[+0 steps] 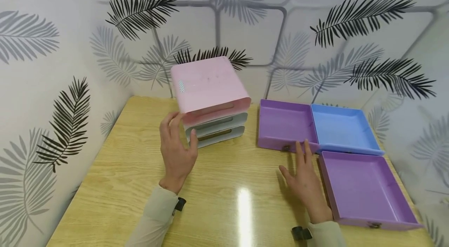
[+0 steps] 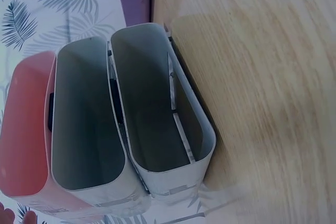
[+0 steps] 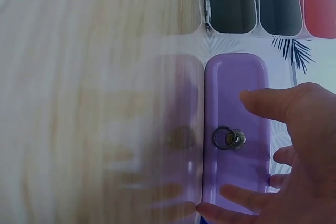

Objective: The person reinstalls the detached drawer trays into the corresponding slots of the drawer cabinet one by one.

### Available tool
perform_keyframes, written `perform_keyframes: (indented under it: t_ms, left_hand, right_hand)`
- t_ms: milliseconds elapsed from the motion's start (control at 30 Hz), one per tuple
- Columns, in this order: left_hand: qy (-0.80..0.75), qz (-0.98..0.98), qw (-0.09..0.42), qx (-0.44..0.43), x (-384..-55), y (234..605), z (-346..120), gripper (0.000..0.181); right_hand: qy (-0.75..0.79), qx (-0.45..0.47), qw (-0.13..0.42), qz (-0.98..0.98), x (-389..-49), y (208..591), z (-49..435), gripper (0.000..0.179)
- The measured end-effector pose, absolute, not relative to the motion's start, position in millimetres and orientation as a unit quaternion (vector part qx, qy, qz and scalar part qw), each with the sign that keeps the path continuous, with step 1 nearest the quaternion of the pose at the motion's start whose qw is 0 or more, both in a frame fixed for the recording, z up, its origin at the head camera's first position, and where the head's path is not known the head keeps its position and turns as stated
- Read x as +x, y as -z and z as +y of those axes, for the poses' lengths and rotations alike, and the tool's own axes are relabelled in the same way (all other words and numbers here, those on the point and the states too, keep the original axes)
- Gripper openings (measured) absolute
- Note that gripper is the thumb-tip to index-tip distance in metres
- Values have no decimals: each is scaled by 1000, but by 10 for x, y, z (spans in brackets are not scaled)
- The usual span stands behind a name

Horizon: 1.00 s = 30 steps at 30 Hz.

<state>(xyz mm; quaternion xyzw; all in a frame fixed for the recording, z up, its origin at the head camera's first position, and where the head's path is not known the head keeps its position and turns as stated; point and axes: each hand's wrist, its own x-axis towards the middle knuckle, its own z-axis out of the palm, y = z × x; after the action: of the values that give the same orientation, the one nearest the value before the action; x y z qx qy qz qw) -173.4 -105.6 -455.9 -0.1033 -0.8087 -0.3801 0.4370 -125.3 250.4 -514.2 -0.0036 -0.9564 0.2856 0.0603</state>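
A three-tier drawer cabinet, its pink top shell [image 1: 210,83] over two grey shells [image 2: 86,119], stands on the table with all three slots hollow. My left hand [image 1: 178,157] is at its front left corner, fingers loosely bent, fingertips right at the pink edge. To the right lies a small purple drawer [image 1: 285,122] with a metal ring pull [image 3: 229,138] on its front. My right hand [image 1: 305,180] is before that drawer, fingers spread and reaching to its front edge; in the right wrist view the thumb overlaps the drawer front. Neither hand grips anything.
A blue drawer [image 1: 345,126] sits against the purple one's right side. Nearer me is a larger purple drawer [image 1: 365,188], close beside my right forearm. The wooden table [image 1: 224,200] meets a leaf-patterned wall [image 1: 245,32] behind and at both sides.
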Motion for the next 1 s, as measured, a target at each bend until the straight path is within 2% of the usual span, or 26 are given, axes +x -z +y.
perform_keyframes:
  t_ms: [233, 467, 600, 1000]
  left_hand:
    - [387, -811, 416, -139, -1840, 4495, -1082, 63]
    - [388, -828, 380, -141, -1897, 4479, -1113, 49]
    - [393, -827, 378, -139, -1899, 4493, -1147, 45]
    - [384, -825, 387, -147, -1918, 4508, -1184, 41]
  right_hand:
    - [-284, -7, 83, -955, -1255, 5161, 2532, 91]
    - [-291, 13, 142, -946, -1231, 5193, 2527, 78]
    - [-295, 21, 173, -940, -1230, 5206, 2478, 69]
    - [-291, 8, 163, -943, -1141, 5227, 2437, 41]
